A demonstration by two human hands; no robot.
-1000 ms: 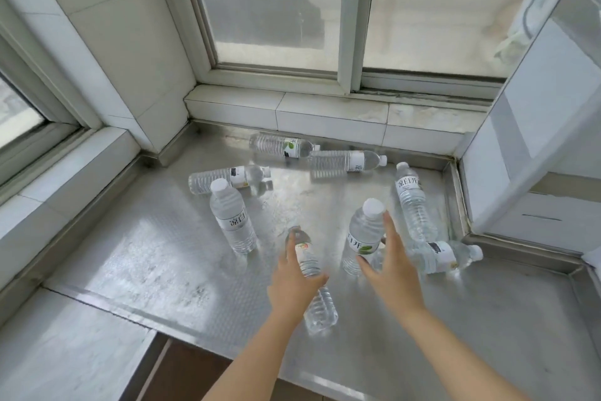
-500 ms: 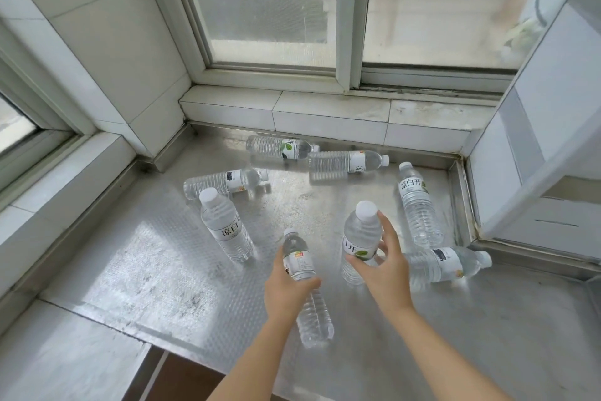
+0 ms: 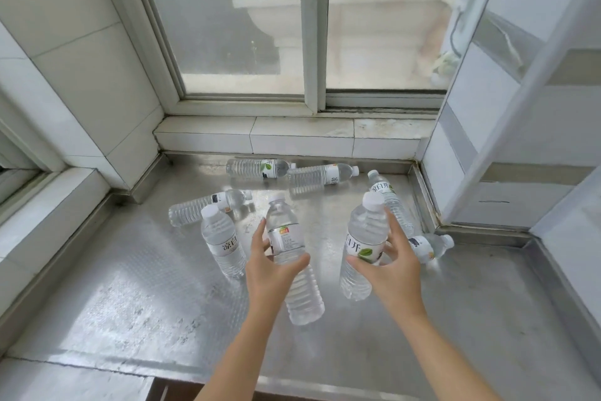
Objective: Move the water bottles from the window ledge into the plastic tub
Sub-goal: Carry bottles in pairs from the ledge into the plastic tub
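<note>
Left hand [image 3: 271, 274]: grip wrapped round the label band of a clear water bottle with an orange-marked label [image 3: 291, 262], white cap pointing away from the person, base nearest the camera.

Right hand [image 3: 388, 265]: grip wrapped round a second water bottle with a green-leaf label [image 3: 362, 246], thumb across the label, fingers behind, bottle tilted slightly.

Steel window ledge [image 3: 130, 287]: carries the remaining bottles. One upright bottle [image 3: 222, 243] stands just left of the left hand. One lying bottle [image 3: 208, 207] rests behind it. Two lying bottles [image 3: 257, 168] [image 3: 322, 174] sit near the tiled back step, almost end to end. One bottle [image 3: 388, 202] lies behind the right hand; another [image 3: 429, 246] lies to its right, partly hidden.

Plastic tub: not in view.
</note>
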